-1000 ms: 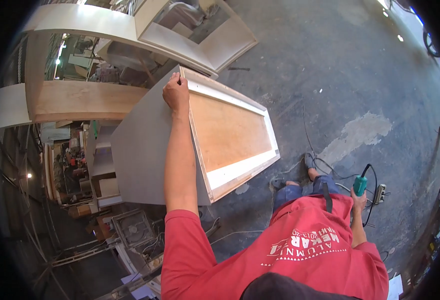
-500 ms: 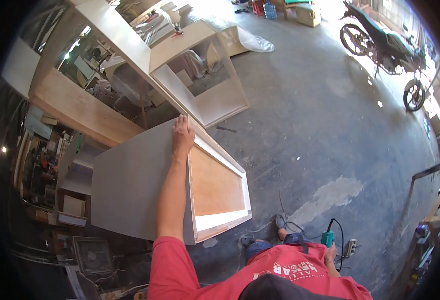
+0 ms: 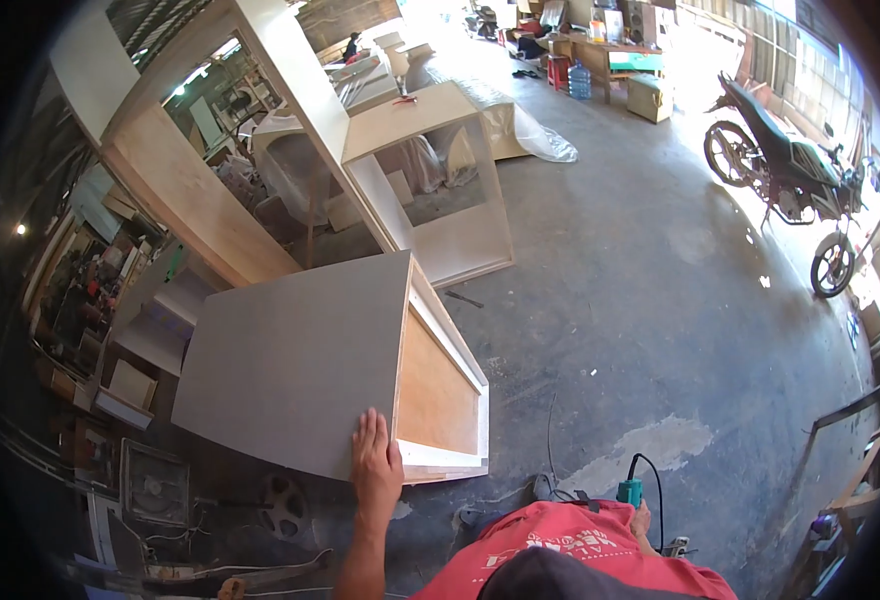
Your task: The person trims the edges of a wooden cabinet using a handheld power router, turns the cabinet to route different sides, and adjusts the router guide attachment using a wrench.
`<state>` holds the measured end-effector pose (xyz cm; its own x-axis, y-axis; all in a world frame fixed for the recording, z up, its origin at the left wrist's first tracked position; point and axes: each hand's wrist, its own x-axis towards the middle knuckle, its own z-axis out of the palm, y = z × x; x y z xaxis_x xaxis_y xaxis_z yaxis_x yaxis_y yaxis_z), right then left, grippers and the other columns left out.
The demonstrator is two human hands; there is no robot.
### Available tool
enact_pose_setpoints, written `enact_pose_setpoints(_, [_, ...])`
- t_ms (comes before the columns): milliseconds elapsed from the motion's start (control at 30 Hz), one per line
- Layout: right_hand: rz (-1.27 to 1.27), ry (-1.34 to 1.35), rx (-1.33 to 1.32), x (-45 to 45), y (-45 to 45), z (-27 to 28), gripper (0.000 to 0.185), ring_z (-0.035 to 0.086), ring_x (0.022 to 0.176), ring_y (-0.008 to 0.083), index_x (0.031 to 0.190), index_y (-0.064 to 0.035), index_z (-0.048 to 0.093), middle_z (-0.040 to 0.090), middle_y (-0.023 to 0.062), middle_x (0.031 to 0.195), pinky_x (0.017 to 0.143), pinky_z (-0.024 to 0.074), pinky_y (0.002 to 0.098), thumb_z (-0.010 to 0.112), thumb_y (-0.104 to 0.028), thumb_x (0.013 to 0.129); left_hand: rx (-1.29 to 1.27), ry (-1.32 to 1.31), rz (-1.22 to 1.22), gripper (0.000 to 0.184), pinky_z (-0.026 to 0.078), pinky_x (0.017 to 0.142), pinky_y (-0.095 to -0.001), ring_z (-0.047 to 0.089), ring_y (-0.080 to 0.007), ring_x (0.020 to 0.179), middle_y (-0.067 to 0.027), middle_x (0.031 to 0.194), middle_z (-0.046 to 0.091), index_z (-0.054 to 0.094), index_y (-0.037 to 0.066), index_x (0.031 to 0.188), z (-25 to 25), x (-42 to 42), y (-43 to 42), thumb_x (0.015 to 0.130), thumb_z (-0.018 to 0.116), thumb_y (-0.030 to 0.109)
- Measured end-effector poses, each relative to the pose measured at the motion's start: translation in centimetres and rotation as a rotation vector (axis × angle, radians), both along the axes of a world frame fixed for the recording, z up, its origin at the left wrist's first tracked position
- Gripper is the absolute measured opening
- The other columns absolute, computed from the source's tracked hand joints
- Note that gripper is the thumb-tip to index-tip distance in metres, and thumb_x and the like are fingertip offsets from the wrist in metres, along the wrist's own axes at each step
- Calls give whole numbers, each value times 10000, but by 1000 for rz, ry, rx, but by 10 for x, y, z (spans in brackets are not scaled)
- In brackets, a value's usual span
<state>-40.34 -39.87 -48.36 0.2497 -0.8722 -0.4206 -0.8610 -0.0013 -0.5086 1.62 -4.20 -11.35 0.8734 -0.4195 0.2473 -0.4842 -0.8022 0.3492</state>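
Observation:
A large cabinet box (image 3: 290, 360) with a grey top panel lies on the floor in front of me. Its right side shows a recessed plywood panel (image 3: 442, 385) framed by white strips. My left hand (image 3: 376, 462) rests on the near right corner of the grey top, fingers stretched out over the surface by the edge. Low at my right side, my right hand (image 3: 642, 522) is closed around a teal power tool (image 3: 630, 491) with a black cord. The tool's lower end is hidden, so its kind is unclear.
A tall wooden frame (image 3: 195, 215) and an open white cabinet (image 3: 450, 240) stand beyond the box. A motorcycle (image 3: 785, 170) is parked at the right. A power strip (image 3: 676, 547) and a thin cord lie on the concrete floor (image 3: 610, 330). A dark fan-like unit (image 3: 155, 480) sits at the left.
My left hand has slid from the far right corner of the cabinet box to its near right corner. The view has tilted up. My right hand keeps the power tool at my side.

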Motion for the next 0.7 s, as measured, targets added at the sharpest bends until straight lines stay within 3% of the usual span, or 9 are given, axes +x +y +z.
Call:
enact_pose_setpoints(133, [65, 46, -1, 14, -7, 1, 548, 682, 1016, 500, 1125, -74, 609, 729, 273, 1025, 828, 539, 562, 810, -436, 767, -2, -93, 109, 463, 295, 1229, -514, 443, -385, 1466, -192, 1547, 514, 581, -38, 1412, -10, -33, 18, 985, 592, 138])
enact_pose_setpoints(267, [90, -18, 30, 22, -20, -1, 597, 677, 1061, 483, 1217, -100, 637, 728, 259, 1070, 873, 534, 539, 801, -457, 768, -160, -394, 89, 421, 327, 1193, -507, 546, -331, 1376, -134, 1463, 614, 661, 17, 1343, -51, -32, 24, 948, 650, 161])
enact_pose_setpoints(333, [117, -81, 125, 9, -32, -31, 656, 679, 1088, 460, 1250, -111, 645, 726, 258, 1100, 898, 528, 529, 811, -504, 752, -238, -382, 110, 411, 299, 1208, -526, 548, -329, 1365, -116, 1445, 630, 674, 34, 1328, -53, -32, 21, 943, 666, 176])
enact_pose_setpoints(500, [195, -29, 153, -2, -45, 1, 661, 680, 1087, 459, 1250, -107, 645, 727, 257, 1100, 897, 528, 527, 812, -507, 751, -150, -381, 319, 446, 226, 1233, -592, 514, -335, 1400, -78, 1441, 632, 674, 74, 1338, -42, -64, 24, 925, 718, 238])
enact_pose_setpoints(567, [224, -17, 161, -3, -52, 6, 663, 681, 1087, 458, 1250, -105, 645, 727, 257, 1100, 897, 528, 526, 813, -508, 750, -271, -380, 273, 517, 202, 1244, -590, 497, -330, 1423, -87, 1462, 618, 638, 70, 1388, -45, -70, 28, 907, 741, 229])
enact_pose_setpoints(700, [285, 11, 164, -6, -62, 18, 668, 681, 1086, 456, 1250, -101, 645, 727, 257, 1100, 897, 528, 525, 814, -510, 749, -365, -351, 281, 490, 196, 1248, -596, 492, -328, 1432, -84, 1447, 631, 655, 68, 1368, -40, -76, 28, 910, 739, 222])
